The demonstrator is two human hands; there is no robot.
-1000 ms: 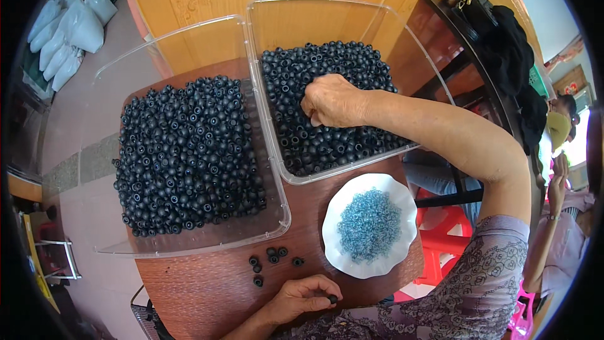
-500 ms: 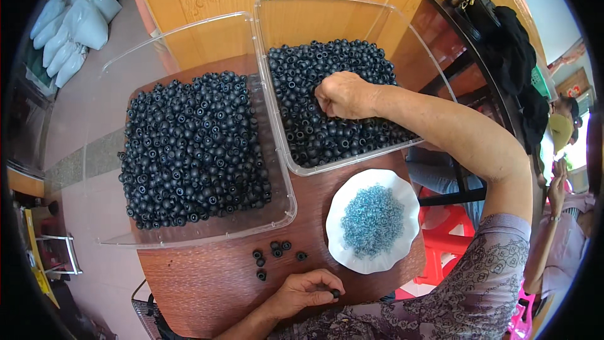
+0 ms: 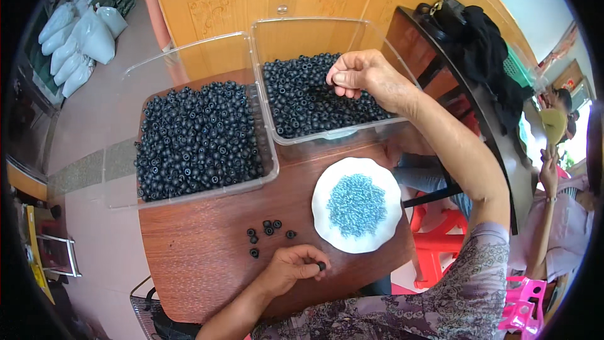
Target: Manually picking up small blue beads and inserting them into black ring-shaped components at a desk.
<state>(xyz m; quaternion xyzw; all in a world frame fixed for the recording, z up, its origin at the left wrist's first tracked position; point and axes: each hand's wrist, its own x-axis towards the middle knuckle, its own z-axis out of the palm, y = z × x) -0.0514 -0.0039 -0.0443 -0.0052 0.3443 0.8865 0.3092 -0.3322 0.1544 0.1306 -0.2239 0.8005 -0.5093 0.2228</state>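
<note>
Close to the table's front edge, my left hand (image 3: 288,271) pinches a small round black bead-like piece (image 3: 321,266) with a hole in it between thumb and fingertips. My right hand (image 3: 368,77) is raised over the right clear plastic bin (image 3: 327,136), fingers pinched together; what they hold, if anything, is mostly hidden. Black pieces (image 3: 296,97) of the same kind fill this bin's bottom. Several loose black pieces (image 3: 268,230) lie on the table just beyond my left hand. A white scalloped plate (image 3: 323,182) heaped with tiny pale-blue glassy bits (image 3: 357,206) stands to its right.
Another clear bin (image 3: 274,167), on the left, is heaped with black pieces (image 3: 195,141). Wooden cabinet doors (image 3: 214,12) rise behind the bins. At right are a dark stand (image 3: 440,56) with black bags, red stools (image 3: 434,252) and another person (image 3: 553,239). White sacks (image 3: 88,38) stand far left.
My right hand has lifted from among the black pieces in the right bin and moved slightly right. My left hand keeps its pinch on the black piece. The whole view has shifted a little.
</note>
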